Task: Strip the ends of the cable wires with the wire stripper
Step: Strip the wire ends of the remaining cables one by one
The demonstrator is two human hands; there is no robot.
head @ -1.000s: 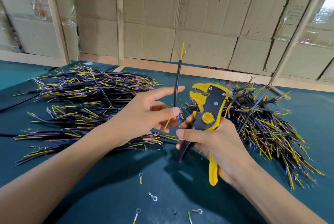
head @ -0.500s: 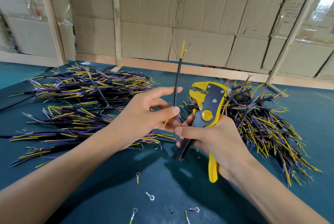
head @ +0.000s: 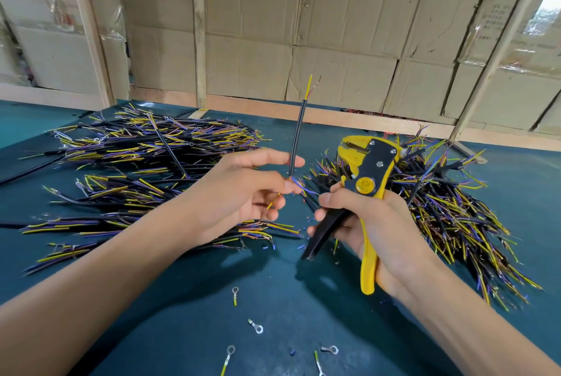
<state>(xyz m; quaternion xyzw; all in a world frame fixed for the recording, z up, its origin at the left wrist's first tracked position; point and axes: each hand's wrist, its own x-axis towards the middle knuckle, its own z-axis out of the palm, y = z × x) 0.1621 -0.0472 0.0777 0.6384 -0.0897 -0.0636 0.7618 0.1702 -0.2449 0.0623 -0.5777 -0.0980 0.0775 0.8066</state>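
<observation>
Holding a black cable (head: 297, 135) upright between left hand (head: 243, 193) fingers; gripping a yellow wire stripper (head: 365, 181) in the right hand (head: 373, 233). Wire piles (head: 145, 157) left and right, ring terminals (head: 258, 328) near, cardboard wall (head: 334, 41) far.

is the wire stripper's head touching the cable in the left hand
Apart. The head view shows teal table and the cable pile between the wire stripper head and the upright cable held by the left hand.

One camera (worn on the head) looks forward and down at the tabletop (head: 91, 120), close above it, facing the cardboard wall (head: 334, 26).
</observation>
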